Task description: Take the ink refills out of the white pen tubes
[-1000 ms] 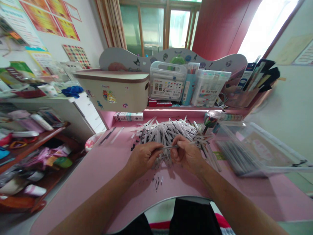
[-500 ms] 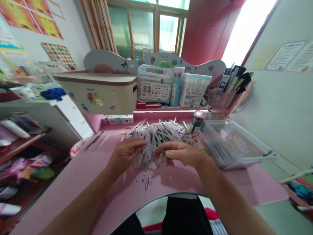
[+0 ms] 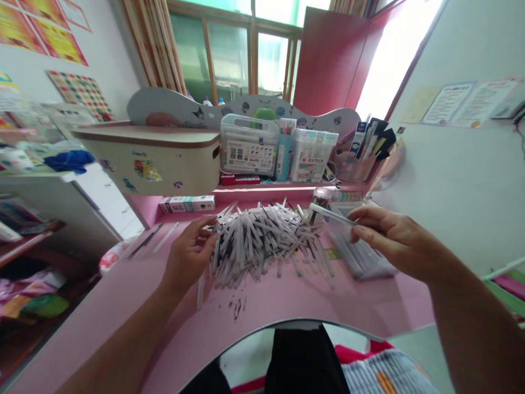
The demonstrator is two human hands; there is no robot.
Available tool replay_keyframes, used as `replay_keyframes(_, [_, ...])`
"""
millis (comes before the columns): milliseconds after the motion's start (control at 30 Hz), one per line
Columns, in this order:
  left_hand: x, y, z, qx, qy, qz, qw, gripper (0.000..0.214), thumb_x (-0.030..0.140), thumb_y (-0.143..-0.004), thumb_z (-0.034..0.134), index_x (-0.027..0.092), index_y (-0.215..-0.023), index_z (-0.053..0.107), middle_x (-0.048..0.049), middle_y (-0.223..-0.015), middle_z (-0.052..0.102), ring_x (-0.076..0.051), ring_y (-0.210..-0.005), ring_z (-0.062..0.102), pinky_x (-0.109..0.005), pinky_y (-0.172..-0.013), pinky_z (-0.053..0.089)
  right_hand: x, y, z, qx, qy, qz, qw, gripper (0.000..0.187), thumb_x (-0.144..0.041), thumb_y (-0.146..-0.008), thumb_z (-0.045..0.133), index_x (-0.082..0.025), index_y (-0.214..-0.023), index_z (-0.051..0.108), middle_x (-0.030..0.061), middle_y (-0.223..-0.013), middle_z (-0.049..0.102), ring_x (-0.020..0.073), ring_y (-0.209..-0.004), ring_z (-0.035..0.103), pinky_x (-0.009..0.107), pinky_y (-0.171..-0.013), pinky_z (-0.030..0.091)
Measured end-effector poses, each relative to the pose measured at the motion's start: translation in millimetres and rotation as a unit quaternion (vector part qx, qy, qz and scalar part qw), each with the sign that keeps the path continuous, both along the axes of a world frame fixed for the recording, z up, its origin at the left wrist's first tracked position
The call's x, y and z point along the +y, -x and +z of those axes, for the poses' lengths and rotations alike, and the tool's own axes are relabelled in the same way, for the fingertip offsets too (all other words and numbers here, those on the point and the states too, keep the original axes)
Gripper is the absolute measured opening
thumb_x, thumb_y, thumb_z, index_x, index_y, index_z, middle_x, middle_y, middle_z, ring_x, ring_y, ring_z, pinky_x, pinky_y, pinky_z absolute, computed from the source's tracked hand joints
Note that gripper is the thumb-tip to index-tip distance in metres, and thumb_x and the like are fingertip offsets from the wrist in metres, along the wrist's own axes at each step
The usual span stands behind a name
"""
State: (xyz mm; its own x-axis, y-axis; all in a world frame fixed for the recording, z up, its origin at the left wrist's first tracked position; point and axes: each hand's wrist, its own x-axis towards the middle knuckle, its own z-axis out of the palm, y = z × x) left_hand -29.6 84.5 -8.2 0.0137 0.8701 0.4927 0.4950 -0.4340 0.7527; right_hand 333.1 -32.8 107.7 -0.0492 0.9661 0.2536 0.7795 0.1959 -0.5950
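A big pile of white pens (image 3: pixel 262 241) lies in the middle of the pink desk (image 3: pixel 287 298). My right hand (image 3: pixel 389 238) is raised to the right of the pile, pinching one pen (image 3: pixel 332 215) that points left above a clear plastic tray (image 3: pixel 356 251) holding more pens. My left hand (image 3: pixel 191 254) rests at the pile's left edge, its fingers curled and touching the pens there. Small dark bits (image 3: pixel 237 307) are scattered on the desk in front of the pile.
A beige storage box (image 3: pixel 151 158) and clear marker cases (image 3: pixel 248 145) stand on the shelf behind the pile. A small carton (image 3: pixel 186 203) and a round tin (image 3: pixel 320 198) sit at the desk's back. Cluttered shelves stand on the left; a wall is close on the right.
My right hand has lifted one pen away from the pile and carried it right, over the clear tray. My left hand let go of it and went back to the pile's left edge.
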Motion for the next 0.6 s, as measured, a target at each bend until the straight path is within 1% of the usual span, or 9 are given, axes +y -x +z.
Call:
replay_keyframes(67, [0.1,0.0,-0.1,-0.001,0.005,0.006,1.0,0.039,0.037,-0.083,0.062,0.017,-0.116,0.065,-0.0057,-0.093,0.069,-0.015,-0.069,0.064,-0.025,-0.058,0.053,0.0,-15.5,1.2,-0.026,0.005,-0.052,0.998,0.027,-0.038,-0.089,0.055,-0.018,-0.105,0.063,0.0072,-0.084,0.073,0.0189,-0.072,0.067,0.028,-0.064,0.048])
replay_keyframes(133, [2.1,1.9,-0.9,-0.006,0.014,0.017,1.0,0.038,0.037,-0.083,0.062,0.019,-0.116,0.065,-0.0056,-0.096,0.07,-0.015,-0.069,0.065,-0.025,-0.058,0.053,2.7,-30.6,3.5,-0.101,0.012,-0.127,0.987,0.022,-0.035,-0.088,0.055,-0.018,-0.099,0.064,0.0084,-0.084,0.074,0.0189,-0.069,0.066,0.029,-0.065,0.045])
replay_keyframes(200, [6.4,6.2,-2.1,-0.013,0.02,0.037,0.999,0.037,0.037,-0.083,0.062,0.021,-0.116,0.066,-0.0049,-0.097,0.071,-0.016,-0.069,0.066,-0.025,-0.057,0.053,8.7,-46.9,6.4,-0.225,0.033,-0.202,0.953,0.02,-0.03,-0.09,0.052,-0.017,-0.092,0.066,0.0107,-0.082,0.074,0.0192,-0.065,0.063,0.031,-0.064,0.041])
replay_keyframes(233, [9.3,9.1,-2.6,-0.015,0.022,0.052,0.998,0.036,0.037,-0.083,0.061,0.021,-0.115,0.066,-0.0043,-0.096,0.071,-0.016,-0.069,0.067,-0.025,-0.057,0.053,12.7,-55.2,7.3,-0.288,0.05,-0.22,0.931,0.022,-0.029,-0.091,0.049,-0.016,-0.089,0.067,0.0127,-0.082,0.073,0.02,-0.066,0.062,0.033,-0.065,0.039])
replay_keyframes(300, [15.6,15.6,-3.2,-0.017,0.027,0.09,0.995,0.035,0.037,-0.082,0.062,0.022,-0.113,0.067,-0.0031,-0.091,0.072,-0.016,-0.068,0.067,-0.025,-0.058,0.053,22.0,-70.5,6.3,-0.383,0.086,-0.207,0.896,0.029,-0.025,-0.092,0.045,-0.014,-0.086,0.07,0.0178,-0.085,0.072,0.0226,-0.072,0.064,0.034,-0.066,0.037])
replay_keyframes(367, [21.5,22.1,-3.4,-0.019,0.043,0.126,0.991,0.033,0.036,-0.08,0.063,0.022,-0.11,0.069,-0.0024,-0.086,0.071,-0.017,-0.067,0.067,-0.027,-0.06,0.053,30.7,-82.0,0.3,-0.425,0.11,-0.177,0.881,0.031,-0.021,-0.091,0.045,-0.012,-0.08,0.073,0.0208,-0.088,0.072,0.0235,-0.078,0.065,0.033,-0.067,0.036])
replay_keyframes(467, [27.6,29.6,-3.5,-0.034,0.071,0.153,0.985,0.032,0.036,-0.078,0.063,0.021,-0.105,0.07,-0.0021,-0.079,0.07,-0.019,-0.066,0.068,-0.028,-0.06,0.052,39.4,-90.3,-17.0,-0.429,0.115,-0.184,0.877,0.027,-0.015,-0.086,0.05,-0.013,-0.074,0.074,0.0203,-0.086,0.072,0.0206,-0.07,0.065,0.03,-0.059,0.033])
replay_keyframes(533, [30.4,32.8,-4.4,-0.044,0.082,0.156,0.983,0.032,0.035,-0.078,0.062,0.021,-0.105,0.07,-0.0024,-0.08,0.071,-0.02,-0.067,0.069,-0.028,-0.059,0.052,42.8,-92.4,-31.1,-0.422,0.099,-0.197,0.88,0.026,-0.011,-0.083,0.051,-0.014,-0.071,0.073,0.019,-0.079,0.072,0.0177,-0.06,0.063,0.029,-0.054,0.029])
replay_keyframes(600, [33.3,35.0,-6.2,-0.054,0.087,0.158,0.982,0.032,0.035,-0.077,0.063,0.021,-0.105,0.07,-0.0026,-0.081,0.071,-0.019,-0.066,0.069,-0.027,-0.058,0.052,46.0,-94.9,-44.3,-0.415,0.07,-0.198,0.885,0.023,-0.008,-0.077,0.055,-0.014,-0.062,0.071,0.0164,-0.069,0.071,0.0145,-0.05,0.058,0.028,-0.051,0.027])
